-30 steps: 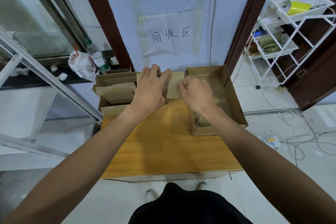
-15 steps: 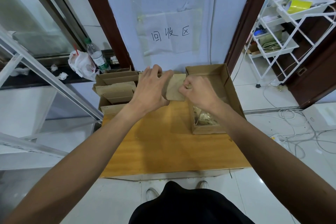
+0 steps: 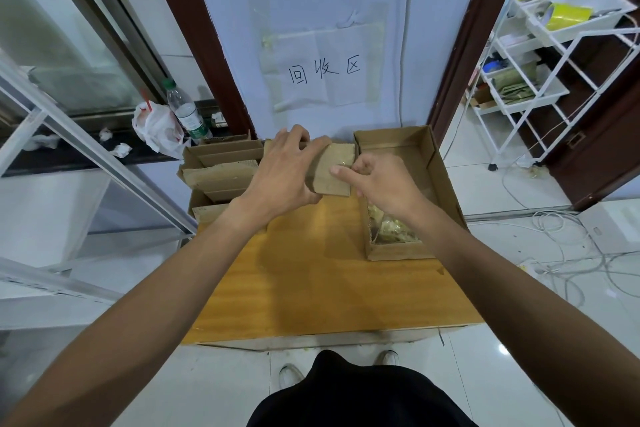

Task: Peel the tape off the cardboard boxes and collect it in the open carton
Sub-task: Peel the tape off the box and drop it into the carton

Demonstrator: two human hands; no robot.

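Cardboard box (image 3: 334, 175) held just left of the open carton (image 3: 441, 166), left hand (image 3: 282, 175) clamped round it, right hand (image 3: 379, 182) pinching the tape (image 3: 343, 163) on its edge. Hold firm, peel low and slow so the strip lifts whole, then drop it into that carton.

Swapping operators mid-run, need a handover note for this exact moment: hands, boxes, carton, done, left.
Left hand grips the small cardboard box over the table near its far edge.
Right hand has its fingers at the box's right edge; whether they pinch tape is unclear.
Open carton stands to the right, tape scraps in its near end.
Stack of boxes lies at the left.
Done: some tape collected. Left: strip this box, drop its tape in the carton; stack's state unclear.
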